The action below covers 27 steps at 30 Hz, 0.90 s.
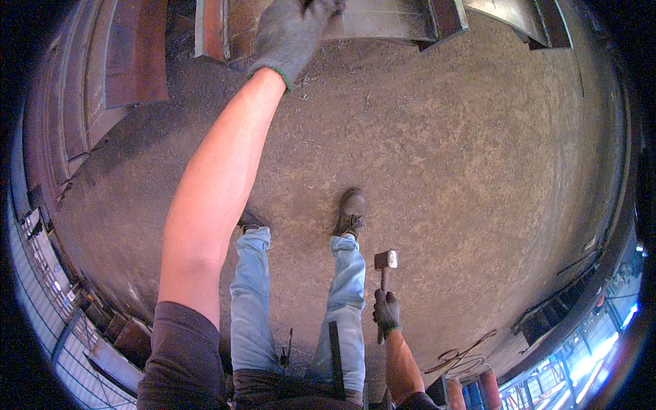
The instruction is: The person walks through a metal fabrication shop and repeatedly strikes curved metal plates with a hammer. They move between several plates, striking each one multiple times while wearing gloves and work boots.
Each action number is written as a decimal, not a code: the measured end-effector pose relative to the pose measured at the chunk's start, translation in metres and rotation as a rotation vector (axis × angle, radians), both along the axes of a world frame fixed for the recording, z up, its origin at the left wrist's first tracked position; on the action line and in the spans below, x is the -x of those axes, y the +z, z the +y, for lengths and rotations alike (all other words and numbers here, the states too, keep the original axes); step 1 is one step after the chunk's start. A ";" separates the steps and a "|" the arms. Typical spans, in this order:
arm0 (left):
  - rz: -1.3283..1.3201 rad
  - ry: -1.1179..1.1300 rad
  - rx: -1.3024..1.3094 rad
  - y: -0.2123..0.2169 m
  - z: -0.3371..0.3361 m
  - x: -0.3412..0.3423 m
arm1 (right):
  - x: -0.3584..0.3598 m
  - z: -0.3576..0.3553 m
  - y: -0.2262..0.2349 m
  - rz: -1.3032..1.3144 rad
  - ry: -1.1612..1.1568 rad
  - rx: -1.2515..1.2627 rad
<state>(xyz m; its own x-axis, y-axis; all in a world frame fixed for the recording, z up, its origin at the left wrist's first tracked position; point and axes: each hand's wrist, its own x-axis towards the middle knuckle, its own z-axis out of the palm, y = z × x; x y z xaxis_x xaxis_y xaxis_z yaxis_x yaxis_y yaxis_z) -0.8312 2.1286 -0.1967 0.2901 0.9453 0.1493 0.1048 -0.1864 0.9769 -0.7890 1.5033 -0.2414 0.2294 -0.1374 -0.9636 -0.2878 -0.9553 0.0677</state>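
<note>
Currently left hand (295,27) is clamped on the steel plate (383,19) edge up front; right hand (386,309) grips a hammer (385,263) hanging beside the leg. Risk: gloved grip slips, plate shifts toward boots.

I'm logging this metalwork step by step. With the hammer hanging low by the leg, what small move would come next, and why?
Probably raising the hammer toward the steel plate. The gloved left hand already reaches up and rests on the plate's edge, while the gloved right hand grips the handle with the head down beside the right leg, apart from the plate.
</note>
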 end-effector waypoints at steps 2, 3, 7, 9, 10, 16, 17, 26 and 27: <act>0.065 0.006 -0.024 0.002 -0.001 0.001 | 0.003 0.003 0.002 0.010 -0.010 0.012; 0.039 0.002 -0.024 0.003 -0.001 0.002 | 0.004 0.004 0.003 0.014 0.014 0.012; -0.059 -0.023 -0.028 -0.003 0.001 0.000 | 0.006 -0.004 0.000 0.007 0.079 -0.017; -0.076 -0.029 -0.026 -0.005 0.002 -0.002 | 0.005 -0.013 -0.002 -0.003 0.081 -0.023; -0.062 -0.025 -0.026 -0.004 0.001 -0.001 | 0.007 -0.010 -0.001 0.001 0.077 -0.018; 0.103 0.019 -0.037 0.009 -0.003 0.000 | 0.007 -0.012 -0.002 -0.022 0.090 -0.031; 0.150 0.036 -0.047 0.016 -0.008 0.000 | 0.006 -0.012 -0.002 -0.029 0.106 -0.037; 0.444 0.023 -0.059 0.002 -0.009 0.022 | -0.039 0.169 0.046 -0.410 0.421 -0.477; 0.428 0.016 -0.032 0.006 -0.009 0.019 | -0.054 0.220 0.072 -0.478 0.371 -0.628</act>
<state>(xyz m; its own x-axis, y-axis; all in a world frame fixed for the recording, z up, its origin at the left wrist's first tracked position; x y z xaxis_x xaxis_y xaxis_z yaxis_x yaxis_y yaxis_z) -0.8506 2.1199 -0.1907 0.3178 0.9469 0.0483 0.5023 -0.2113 0.8385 -0.7353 1.7234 -0.1698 0.5533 0.5504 -0.6252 0.1861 -0.8133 -0.5513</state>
